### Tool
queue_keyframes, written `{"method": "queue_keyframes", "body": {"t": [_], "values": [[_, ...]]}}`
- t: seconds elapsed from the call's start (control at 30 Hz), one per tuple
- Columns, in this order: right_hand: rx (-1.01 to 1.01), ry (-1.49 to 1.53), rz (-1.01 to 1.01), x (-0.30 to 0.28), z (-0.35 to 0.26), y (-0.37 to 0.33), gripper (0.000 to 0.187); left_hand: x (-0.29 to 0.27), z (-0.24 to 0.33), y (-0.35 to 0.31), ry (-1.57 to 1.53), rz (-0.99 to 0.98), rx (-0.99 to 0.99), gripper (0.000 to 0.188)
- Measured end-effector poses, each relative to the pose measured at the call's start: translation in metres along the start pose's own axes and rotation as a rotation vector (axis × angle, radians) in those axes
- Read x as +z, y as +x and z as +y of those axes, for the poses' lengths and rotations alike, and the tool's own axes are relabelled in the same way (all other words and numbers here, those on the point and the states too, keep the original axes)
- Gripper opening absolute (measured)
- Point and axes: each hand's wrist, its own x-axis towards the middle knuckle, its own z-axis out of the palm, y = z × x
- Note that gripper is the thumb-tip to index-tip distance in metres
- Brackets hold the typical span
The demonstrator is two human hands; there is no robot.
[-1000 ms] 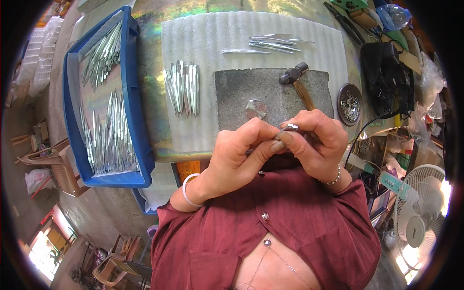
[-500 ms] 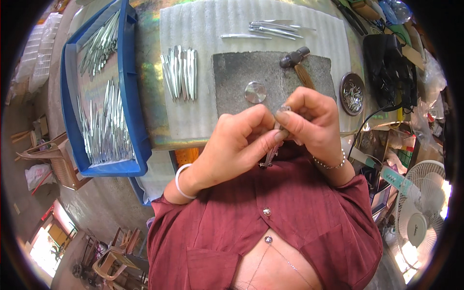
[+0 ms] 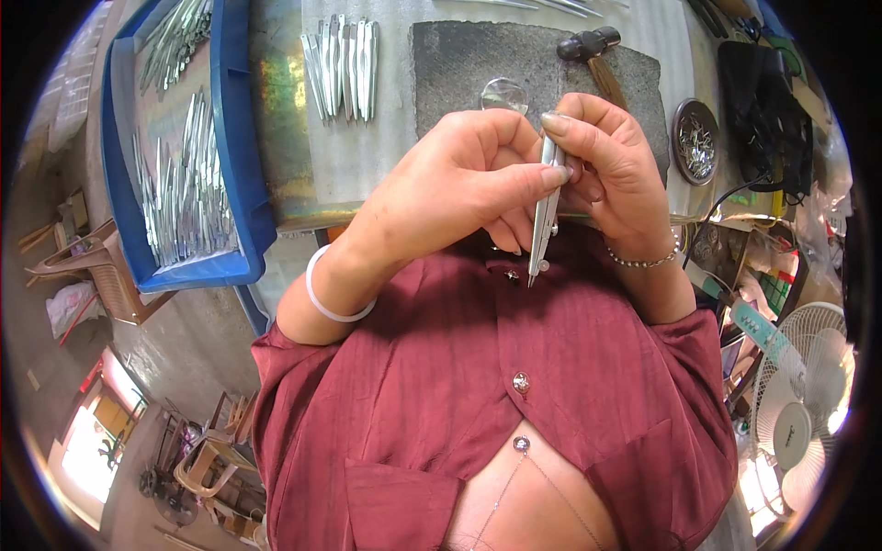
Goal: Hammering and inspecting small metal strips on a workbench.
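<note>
Slim piece [image 3: 543, 225]: smooth, shiny metal. Slab [image 3: 478, 64] near front edge of worktop [image 3: 281, 138]: rough, matt. Hammer [image 3: 597, 64]: metal head [image 3: 588, 43], wooden handle [image 3: 607, 84]. Blue tray [image 3: 235, 138]: smooth plastic.

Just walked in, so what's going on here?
Someone in a dark red shirt holds a slim metal tool, the right hand at its upper end and the left hand around its middle. Beyond, a hammer lies on a dark slab. A blue tray of slim metal pieces is at left, a dish of small metal parts at right.
</note>
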Motion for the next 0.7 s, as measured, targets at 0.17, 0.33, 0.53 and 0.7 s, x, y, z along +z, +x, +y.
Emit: {"method": "queue_keyframes", "body": {"t": [0.17, 0.33, 0.53, 0.7], "values": [[0.019, 0.041, 0.003, 0.000, 0.002, 0.000, 0.018, -0.001, 0.002, 0.000, -0.038, -0.019, -0.024, 0.017], [-0.007, 0.058, 0.027, 0.000, 0.003, -0.002, 0.017, 0.001, 0.007, 0.000, -0.065, -0.034, -0.043, 0.017], [-0.088, 0.010, 0.069, 0.009, 0.000, -0.011, 0.016, 0.002, 0.016, -0.001, 0.006, -0.064, -0.062, 0.018], [-0.151, -0.013, 0.101, 0.010, -0.002, -0.013, 0.016, 0.003, 0.021, 0.003, 0.100, -0.094, -0.069, 0.019]]}}
